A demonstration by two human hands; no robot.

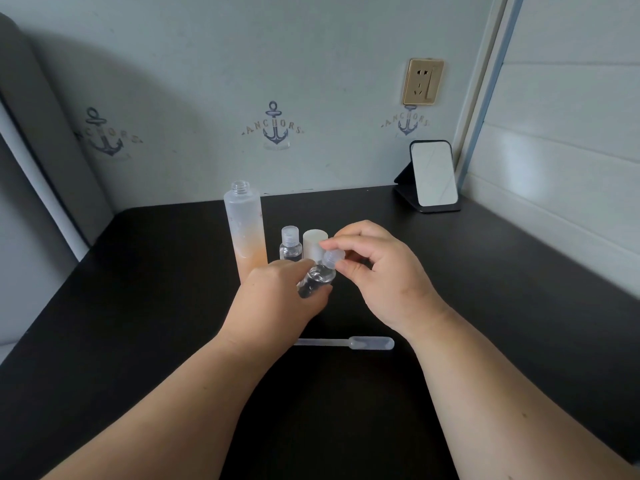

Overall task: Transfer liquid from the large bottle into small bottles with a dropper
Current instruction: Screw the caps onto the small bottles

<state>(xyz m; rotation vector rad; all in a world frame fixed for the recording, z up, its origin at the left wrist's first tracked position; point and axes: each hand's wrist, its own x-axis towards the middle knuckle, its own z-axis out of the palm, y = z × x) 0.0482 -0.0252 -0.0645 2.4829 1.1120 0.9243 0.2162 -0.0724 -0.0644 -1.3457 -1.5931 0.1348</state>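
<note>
Gripping: left hand [284, 292] curls round the body of 1 small bottle [317, 279], tilted, held just in front of the white cap [315, 244].
Right hand [374, 271]: fingertips pinch that bottle's clear lid [331, 258]; I judge it is being twisted, though opening or closing cannot be told.
Large bottle [246, 230]: upright, mouth uncovered, left of the white cap; frosted, with peach liquid filling only its lower part.
Second small bottle [290, 244]: upright with its lid on, between the large bottle and the white cap.
Dropper [346, 342]: lying flat on the dark surface [138, 306], nearer the person than the white cap, bulb pointing right, touched by neither hand.
Mirror [434, 176]: well right of and behind the white cap, against the wall.
Handling: the small bottle looks light, thin-walled and smooth, so hold it round the middle without squeezing, or liquid may spill once the lid is off. The dropper looks soft; take it by the bulb. The large bottle looks tall, so steady it low down.
</note>
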